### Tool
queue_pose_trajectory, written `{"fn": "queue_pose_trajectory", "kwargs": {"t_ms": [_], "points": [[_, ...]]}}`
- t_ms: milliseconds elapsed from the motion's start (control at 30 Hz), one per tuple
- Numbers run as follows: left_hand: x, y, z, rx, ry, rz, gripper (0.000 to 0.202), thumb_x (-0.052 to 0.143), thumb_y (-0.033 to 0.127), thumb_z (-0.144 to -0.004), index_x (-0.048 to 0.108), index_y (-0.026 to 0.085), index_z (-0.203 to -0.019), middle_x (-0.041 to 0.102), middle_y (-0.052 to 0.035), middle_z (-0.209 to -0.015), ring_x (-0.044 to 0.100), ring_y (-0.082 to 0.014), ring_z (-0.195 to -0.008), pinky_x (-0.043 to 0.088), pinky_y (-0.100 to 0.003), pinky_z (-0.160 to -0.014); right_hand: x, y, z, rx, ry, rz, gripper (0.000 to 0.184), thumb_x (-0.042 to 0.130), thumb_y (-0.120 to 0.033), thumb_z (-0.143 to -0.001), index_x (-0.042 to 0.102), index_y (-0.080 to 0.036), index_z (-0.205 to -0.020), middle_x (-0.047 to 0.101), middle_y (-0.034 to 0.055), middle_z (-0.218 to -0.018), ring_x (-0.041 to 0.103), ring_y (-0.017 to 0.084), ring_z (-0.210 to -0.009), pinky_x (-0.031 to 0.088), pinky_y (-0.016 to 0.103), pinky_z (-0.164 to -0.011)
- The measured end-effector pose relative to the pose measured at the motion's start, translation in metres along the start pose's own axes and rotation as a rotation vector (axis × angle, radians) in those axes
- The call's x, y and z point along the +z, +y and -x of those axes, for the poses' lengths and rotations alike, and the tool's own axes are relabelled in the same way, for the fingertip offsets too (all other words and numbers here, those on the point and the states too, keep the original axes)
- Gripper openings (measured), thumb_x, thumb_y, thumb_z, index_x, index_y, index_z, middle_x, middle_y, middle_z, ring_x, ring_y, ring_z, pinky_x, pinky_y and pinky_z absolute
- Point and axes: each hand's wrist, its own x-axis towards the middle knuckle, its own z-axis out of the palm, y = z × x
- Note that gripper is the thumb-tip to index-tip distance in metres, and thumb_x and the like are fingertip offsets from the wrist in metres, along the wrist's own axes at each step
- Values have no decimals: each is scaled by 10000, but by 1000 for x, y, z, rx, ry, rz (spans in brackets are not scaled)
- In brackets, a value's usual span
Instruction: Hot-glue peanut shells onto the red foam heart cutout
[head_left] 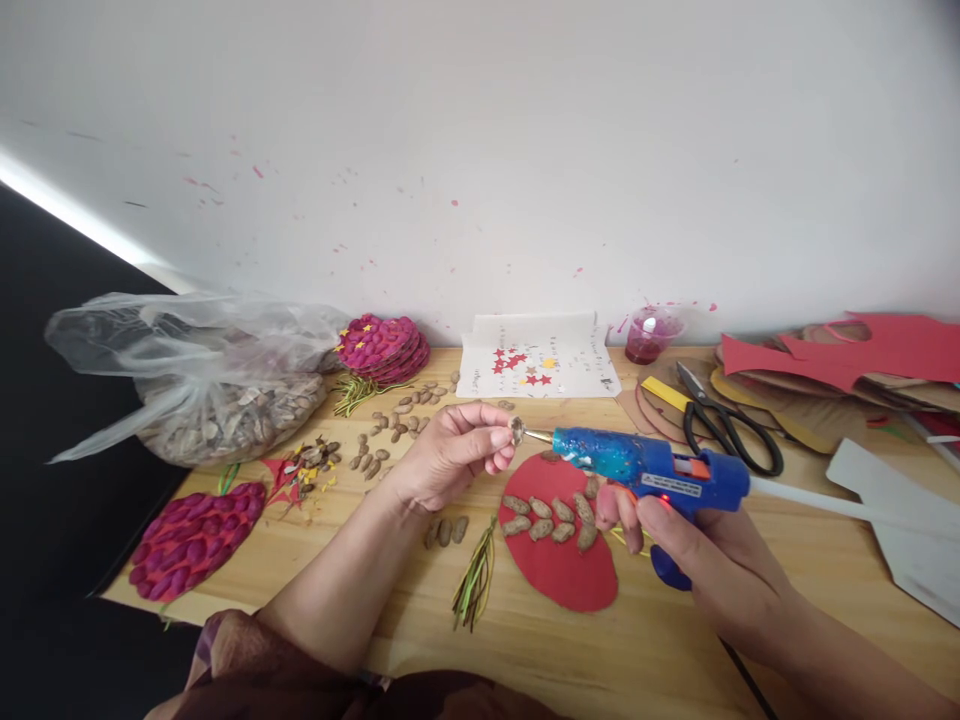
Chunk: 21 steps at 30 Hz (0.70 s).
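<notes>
My left hand (pixel 469 450) pinches a small brown peanut shell (pixel 517 430) between thumb and fingertips. My right hand (pixel 705 550) grips a blue glue gun (pixel 645 465), with a finger at its orange trigger; a small red light glows on it. The gun's metal nozzle points left and meets the shell, or nearly so. Below the gun lies a red oval card (pixel 562 580) with several peanut shells stuck or laid in slanted rows, partly hidden by the right hand. Beside it rest a bundle of green and yellow strings (pixel 476 580) and a few loose shells (pixel 445 532).
A plastic bag of shells (pixel 225 415) stands at the left, near a finished-looking magenta shell-covered oval (pixel 196 540). A stack of similar ovals (pixel 384 350), paper with stars (pixel 536 360), a cup of magenta liquid (pixel 651 338), scissors (pixel 724 420) and red card scraps (pixel 840 350) line the back.
</notes>
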Motion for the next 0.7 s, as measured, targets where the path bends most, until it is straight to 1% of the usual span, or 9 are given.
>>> {"fn": "queue_pose_trajectory", "kwargs": {"t_ms": [100,200,500,700], "points": [[0,-1,0,1,-6,7,307,951,292,-635,747,130,-799,689,-15,-630,600,-66,-525,471,-157,-537,1,-1,1,20,-39,-20,425,489,-518,-1000,601,-228,-709,577,40,-682,515,185,-621,500,328,-627],[1,-1,-1,6,-11,7,301,950,291,-638,749,133,-795,684,-12,-618,597,-62,-521,473,-153,-540,1,-2,1,30,-48,-23,432,475,-522,-1004,592,-229,-709,587,42,-699,522,186,-627,485,325,-616],[1,1,0,15,-18,15,268,944,285,-652,762,143,-787,692,-16,-614,606,-58,-519,493,-141,-547,0,-3,1,35,-63,-13,409,488,-493,-1000,594,-233,-703,600,41,-709,525,186,-618,481,333,-620],[0,-1,-1,18,-22,15,262,939,278,-660,765,144,-802,692,-12,-623,607,-55,-521,494,-140,-551,-1,-1,2,53,-78,-8,376,521,-466,-990,598,-231,-707,616,50,-733,577,209,-697,479,325,-609]]}}
